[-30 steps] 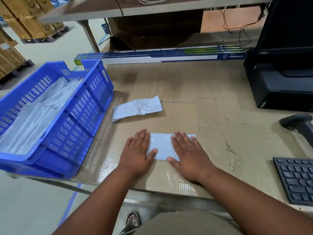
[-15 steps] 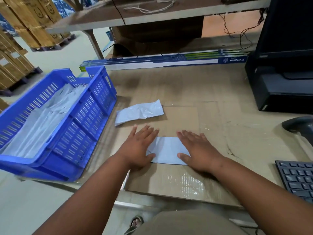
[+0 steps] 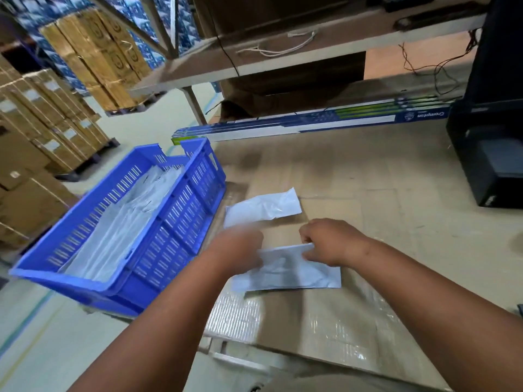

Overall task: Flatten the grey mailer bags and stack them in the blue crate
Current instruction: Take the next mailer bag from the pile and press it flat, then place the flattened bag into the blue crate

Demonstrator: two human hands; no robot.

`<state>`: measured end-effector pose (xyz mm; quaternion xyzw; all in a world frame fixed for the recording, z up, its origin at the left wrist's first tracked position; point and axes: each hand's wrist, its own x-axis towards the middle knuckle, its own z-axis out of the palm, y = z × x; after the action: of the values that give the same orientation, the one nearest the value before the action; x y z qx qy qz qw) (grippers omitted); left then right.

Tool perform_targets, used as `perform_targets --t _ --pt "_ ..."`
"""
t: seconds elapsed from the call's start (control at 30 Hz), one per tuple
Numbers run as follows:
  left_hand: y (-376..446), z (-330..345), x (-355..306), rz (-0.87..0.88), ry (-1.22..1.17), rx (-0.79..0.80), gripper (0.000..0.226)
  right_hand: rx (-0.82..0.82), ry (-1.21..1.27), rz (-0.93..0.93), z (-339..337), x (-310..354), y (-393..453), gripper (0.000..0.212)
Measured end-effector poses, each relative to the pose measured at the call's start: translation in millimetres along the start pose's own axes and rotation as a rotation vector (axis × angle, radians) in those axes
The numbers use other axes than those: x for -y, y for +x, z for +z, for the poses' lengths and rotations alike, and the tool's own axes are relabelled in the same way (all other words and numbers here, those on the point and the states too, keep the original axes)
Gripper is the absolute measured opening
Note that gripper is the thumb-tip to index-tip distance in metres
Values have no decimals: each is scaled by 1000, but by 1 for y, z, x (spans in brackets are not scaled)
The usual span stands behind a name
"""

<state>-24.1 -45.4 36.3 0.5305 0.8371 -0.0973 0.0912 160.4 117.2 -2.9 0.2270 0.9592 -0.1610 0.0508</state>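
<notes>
A flattened grey mailer bag [image 3: 285, 271] hangs just above the cardboard-covered table, lifted at its far edge. My left hand [image 3: 240, 247], blurred, grips its left end and my right hand [image 3: 328, 241] pinches its upper right edge. A second, crumpled grey mailer bag [image 3: 263, 207] lies on the table just beyond my hands. The blue crate [image 3: 175, 222] stands at the table's left edge with several flat grey bags [image 3: 119, 230] stacked inside.
A long blue-and-white box [image 3: 311, 123] lies along the back of the table. A black printer [image 3: 489, 154] stands at the right. Stacked cardboard cartons [image 3: 42, 131] fill the floor at the left. A shelf [image 3: 283, 52] overhangs the table's far side.
My hands went from pressing flat on the bag to gripping it, and its far edge has come up off the table. The view has tilted up and to the left.
</notes>
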Motion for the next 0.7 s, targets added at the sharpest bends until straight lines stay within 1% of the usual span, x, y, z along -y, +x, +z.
perform_targets --t 0.07,0.17,0.23,0.3,0.4,0.5,0.57,0.63,0.7 --pt "-18 -19 16 -69 -8 -76 30 -60 16 -53 -24 13 14 19" --pt "-47 -52 50 -160 -57 -180 29 -197 -32 -210 -68 47 40 10" --pt "-68 -74 76 -223 -88 -251 30 -213 -50 -317 -98 76 61 17" --pt "-89 -95 101 -291 -100 -330 31 -218 -72 -390 -124 109 90 16" --pt "-120 -122 141 -394 -116 -419 32 -279 -100 -516 -161 163 128 21" --pt "-145 -138 181 -493 -141 -486 32 -303 -161 -599 -190 221 158 11" --pt "-158 -143 203 -559 -169 -498 33 -290 -200 -641 -201 259 178 5" --pt "-166 -141 221 -614 -218 -459 36 -240 -229 -666 -203 292 198 12" --pt "-168 -132 235 -634 -253 -374 40 -135 -285 -683 -195 316 219 13"
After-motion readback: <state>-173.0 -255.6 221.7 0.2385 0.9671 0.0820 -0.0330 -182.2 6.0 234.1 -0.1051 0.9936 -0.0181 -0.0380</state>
